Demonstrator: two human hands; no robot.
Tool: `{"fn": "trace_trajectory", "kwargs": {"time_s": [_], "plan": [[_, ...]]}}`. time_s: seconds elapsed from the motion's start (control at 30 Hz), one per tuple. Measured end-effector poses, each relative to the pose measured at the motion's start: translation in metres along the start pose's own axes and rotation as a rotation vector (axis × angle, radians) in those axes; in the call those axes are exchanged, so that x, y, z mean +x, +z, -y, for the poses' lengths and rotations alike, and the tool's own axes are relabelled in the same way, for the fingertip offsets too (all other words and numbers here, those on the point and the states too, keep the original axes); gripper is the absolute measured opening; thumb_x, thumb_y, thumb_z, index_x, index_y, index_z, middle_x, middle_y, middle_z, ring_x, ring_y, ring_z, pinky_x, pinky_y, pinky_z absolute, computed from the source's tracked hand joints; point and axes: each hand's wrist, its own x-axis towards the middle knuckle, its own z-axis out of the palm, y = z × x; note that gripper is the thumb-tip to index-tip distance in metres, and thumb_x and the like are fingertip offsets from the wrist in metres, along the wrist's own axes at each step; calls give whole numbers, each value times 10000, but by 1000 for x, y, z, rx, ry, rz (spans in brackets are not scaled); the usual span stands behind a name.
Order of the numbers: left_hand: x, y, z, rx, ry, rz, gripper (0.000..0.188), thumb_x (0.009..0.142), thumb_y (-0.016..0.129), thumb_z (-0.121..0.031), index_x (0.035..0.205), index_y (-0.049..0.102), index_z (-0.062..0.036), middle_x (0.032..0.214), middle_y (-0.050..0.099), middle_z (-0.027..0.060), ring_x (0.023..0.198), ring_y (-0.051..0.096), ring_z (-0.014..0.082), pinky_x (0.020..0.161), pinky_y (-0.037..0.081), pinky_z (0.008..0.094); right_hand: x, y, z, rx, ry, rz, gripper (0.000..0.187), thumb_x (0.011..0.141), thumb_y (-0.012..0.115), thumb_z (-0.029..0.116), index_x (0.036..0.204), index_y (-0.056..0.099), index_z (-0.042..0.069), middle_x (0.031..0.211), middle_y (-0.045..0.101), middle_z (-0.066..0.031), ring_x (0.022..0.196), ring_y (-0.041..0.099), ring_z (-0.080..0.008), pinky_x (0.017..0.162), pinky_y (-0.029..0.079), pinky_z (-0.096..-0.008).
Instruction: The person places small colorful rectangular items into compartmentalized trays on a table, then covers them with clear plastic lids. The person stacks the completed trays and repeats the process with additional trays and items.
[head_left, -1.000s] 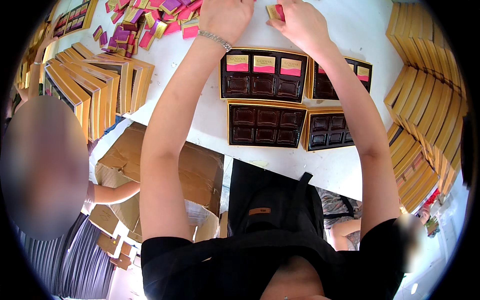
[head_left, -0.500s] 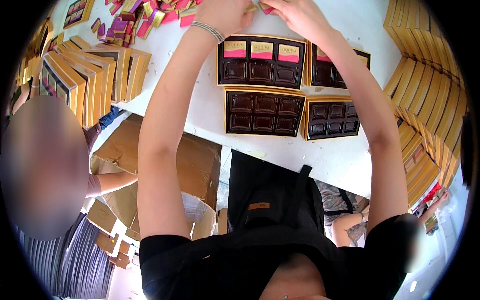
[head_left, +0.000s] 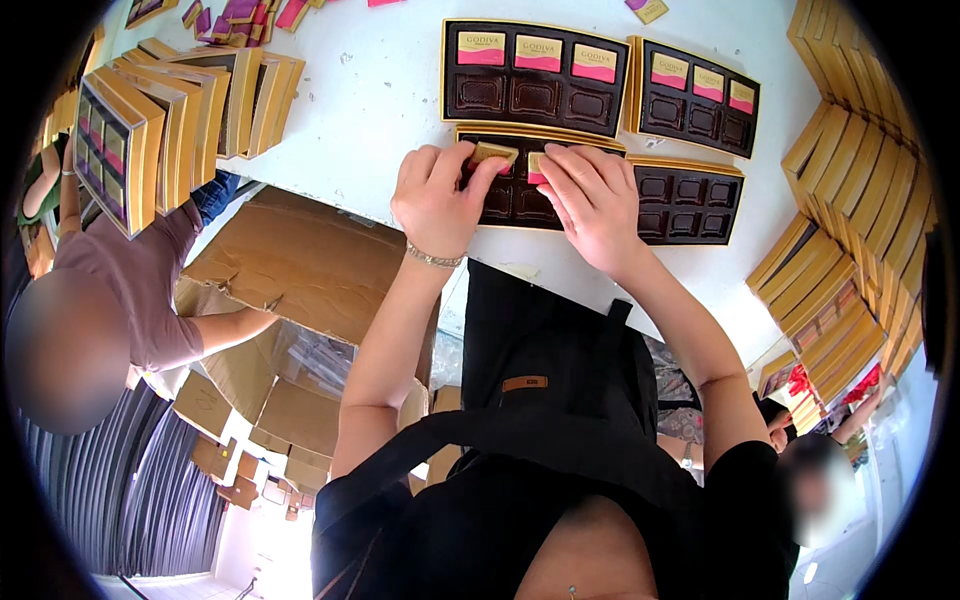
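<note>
Head: left hand [head_left: 437, 195] and right hand [head_left: 597, 205], each grip round a gold-pink piece [head_left: 494, 152], lettered squares [head_left: 538, 54] beyond.

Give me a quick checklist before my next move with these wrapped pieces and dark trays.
1. Left hand gripping a gold-and-pink piece: ok.
2. Right hand gripping a second piece: ok.
3. Both pieces released into the near-left tray: not ok, fingers hold them.
4. Near-left tray's upper right well visible: not ok, right hand covers it.
5. Three pieces in upper rows of far-left tray and far-right tray: ok.
</note>
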Motion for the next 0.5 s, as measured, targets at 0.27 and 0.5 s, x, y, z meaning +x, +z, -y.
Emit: {"fn": "trace_trajectory", "kwargs": {"time_s": [0.27,0.5], "plan": [[-25,-2,-4,-9,198,343,599,898,625,-352,1377,510,-11,1462,443,187,1371,376,400,1099,313,523,-11,-15,11,-55,65,522,908,709,691,515,1439,424,45,1532,377,-68,1453,283,-223,1129,160,-629],[3,-13,-5,27,220,218,709,951,448,-508,1407,427,35,1476,408,209,1394,336,387,1141,56,604,43,-41,-54,-22,-11,78,427,909,618,379,1209,615,75,1193,633,-98,1110,595,-297,964,429,-493]]}}
